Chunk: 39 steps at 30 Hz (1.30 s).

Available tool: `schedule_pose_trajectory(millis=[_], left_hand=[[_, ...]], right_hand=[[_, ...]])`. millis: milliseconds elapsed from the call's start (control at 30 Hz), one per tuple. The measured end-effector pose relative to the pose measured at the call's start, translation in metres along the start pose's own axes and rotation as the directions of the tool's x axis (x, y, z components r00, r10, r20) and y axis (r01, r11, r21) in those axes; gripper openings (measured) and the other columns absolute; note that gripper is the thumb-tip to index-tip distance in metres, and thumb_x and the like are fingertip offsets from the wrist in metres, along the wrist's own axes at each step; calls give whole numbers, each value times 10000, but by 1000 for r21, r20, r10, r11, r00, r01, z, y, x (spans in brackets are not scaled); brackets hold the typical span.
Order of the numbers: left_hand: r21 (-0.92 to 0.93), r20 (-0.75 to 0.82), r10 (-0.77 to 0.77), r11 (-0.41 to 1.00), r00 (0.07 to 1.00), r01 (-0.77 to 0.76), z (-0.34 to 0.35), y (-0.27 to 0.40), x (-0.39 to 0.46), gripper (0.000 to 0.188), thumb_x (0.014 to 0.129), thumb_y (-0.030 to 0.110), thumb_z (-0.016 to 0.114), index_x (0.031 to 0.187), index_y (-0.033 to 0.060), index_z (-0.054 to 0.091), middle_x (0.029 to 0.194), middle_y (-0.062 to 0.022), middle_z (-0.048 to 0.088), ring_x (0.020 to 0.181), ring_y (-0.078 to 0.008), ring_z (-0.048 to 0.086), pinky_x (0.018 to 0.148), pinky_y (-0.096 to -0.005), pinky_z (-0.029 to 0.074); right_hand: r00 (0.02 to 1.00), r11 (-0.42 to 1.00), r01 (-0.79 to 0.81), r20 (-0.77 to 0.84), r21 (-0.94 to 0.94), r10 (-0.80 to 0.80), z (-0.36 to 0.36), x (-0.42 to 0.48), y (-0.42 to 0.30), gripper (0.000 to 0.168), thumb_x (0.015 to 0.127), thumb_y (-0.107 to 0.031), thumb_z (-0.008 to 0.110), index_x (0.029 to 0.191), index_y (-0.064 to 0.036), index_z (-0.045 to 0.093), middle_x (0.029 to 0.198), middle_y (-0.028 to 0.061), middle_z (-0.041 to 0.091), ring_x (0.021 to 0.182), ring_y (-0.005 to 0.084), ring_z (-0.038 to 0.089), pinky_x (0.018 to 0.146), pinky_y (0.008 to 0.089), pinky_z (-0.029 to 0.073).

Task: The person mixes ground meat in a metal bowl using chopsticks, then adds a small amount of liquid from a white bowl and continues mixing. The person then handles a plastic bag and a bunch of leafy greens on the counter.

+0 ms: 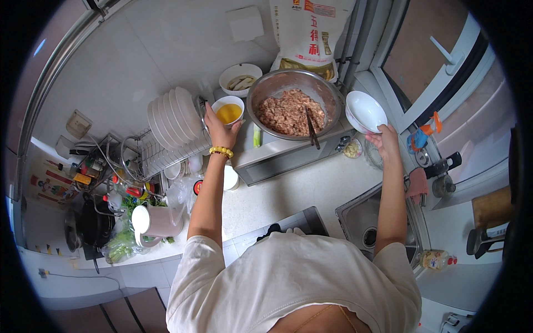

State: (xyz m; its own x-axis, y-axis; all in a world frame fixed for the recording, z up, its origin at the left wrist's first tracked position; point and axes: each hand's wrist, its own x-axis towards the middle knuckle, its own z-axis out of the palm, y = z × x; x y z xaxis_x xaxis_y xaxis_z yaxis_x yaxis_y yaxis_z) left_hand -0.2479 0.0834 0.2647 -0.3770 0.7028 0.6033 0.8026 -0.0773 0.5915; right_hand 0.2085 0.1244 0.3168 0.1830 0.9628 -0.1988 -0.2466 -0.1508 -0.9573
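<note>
My left hand (pixel 222 131) is around a small white bowl of yellow liquid (pixel 229 113), left of a large steel bowl (pixel 254 112). Minced meat mixture (pixel 287 110) fills the steel bowl's bottom, with dark chopsticks (pixel 311 129) leaning in it. On the right, my right hand (pixel 385 139) grips the rim of a white bowl (pixel 366 111), tilted, with no food visible in it. Behind my left hand stands a white bowl with pale pieces in liquid (pixel 240 81). A green-and-white stalk, apparently scallion (pixel 257 136), lies between the small bowl and the steel bowl.
A wire dish rack (pixel 166 160) holds several white plates (pixel 175 118) at left. Nearer are a lidded pitcher (pixel 156 222) and bagged greens (pixel 125 245). A printed sack (pixel 312 33) stands behind the steel bowl. At right are a sink (pixel 354 212), a glass dish (pixel 373 153) and an open window (pixel 433 62).
</note>
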Motion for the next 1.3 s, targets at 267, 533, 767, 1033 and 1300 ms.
schedule_pose_trajectory(millis=[267,533,767,1033,1300], left_hand=[[-63,7,-22,998,1000,23,3,-3,9,1146,561,202,868,1413,-37,139,1354,-259,335,1239,-393,352,1054,-406,299],[201,-179,150,973,972,-113,-23,39,-24,730,741,223,710,1301,-36,319,1169,-232,466,1142,-377,429,947,-428,370],[-583,657,-406,260,635,769,-14,114,-47,366,871,349,624,972,44,448,919,-110,555,640,-211,598,597,-312,517],[-643,658,-398,146,640,752,12,105,-40,59,871,74,563,844,45,520,710,-45,548,600,-129,558,576,-284,564],[-671,644,-367,152,671,726,7,96,-34,17,860,49,538,867,42,552,737,-41,580,593,-115,550,546,-258,530]], right_hand=[[1000,1000,-15,-12,-5,15,2,4,5,376,807,-62,443,1166,50,449,965,200,571,764,280,625,638,361,577],[1000,1000,8,-20,-3,-8,-1,10,10,384,819,-71,440,1182,55,439,986,201,574,769,283,627,632,356,578],[998,1000,0,-67,27,2,0,30,27,362,819,-63,460,1159,57,435,961,200,580,774,295,649,629,374,595],[997,1000,-10,-78,-8,9,17,43,35,315,815,-52,453,1114,44,438,929,205,577,733,284,650,594,356,596],[998,997,38,-48,-61,-41,38,51,40,358,824,-50,428,1175,14,405,927,198,575,679,269,638,572,348,585]])
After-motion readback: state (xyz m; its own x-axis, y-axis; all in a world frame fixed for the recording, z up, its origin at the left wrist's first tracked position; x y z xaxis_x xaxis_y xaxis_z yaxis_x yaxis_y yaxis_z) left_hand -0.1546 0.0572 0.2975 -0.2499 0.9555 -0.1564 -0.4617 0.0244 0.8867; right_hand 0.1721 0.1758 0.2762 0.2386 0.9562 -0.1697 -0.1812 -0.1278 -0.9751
